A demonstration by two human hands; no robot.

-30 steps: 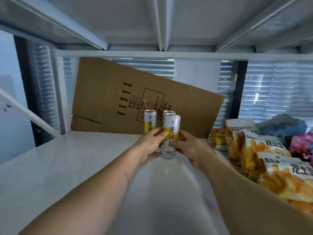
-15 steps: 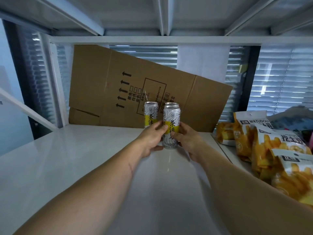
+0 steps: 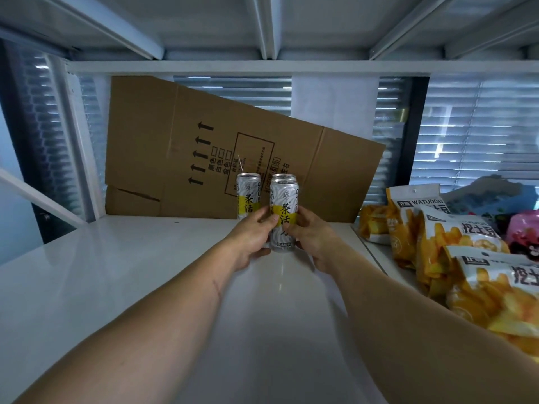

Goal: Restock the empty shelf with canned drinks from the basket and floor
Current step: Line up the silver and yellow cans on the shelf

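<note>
Three slim white cans with yellow bands stand near the back of the white shelf. The front can stands upright on the shelf, held from both sides: my left hand grips its left side and my right hand grips its right. A second can stands just behind to the left, partly hidden by my left hand. Only the top rim of the third can shows behind the front one.
A flattened cardboard box leans against the back of the shelf behind the cans. Several orange snack bags fill the neighbouring section on the right. The metal underside of the shelf above is close overhead.
The front can has come down from just above the shelf to stand on it beside the other cans. Both hands stay on it. The view has shifted slightly.
</note>
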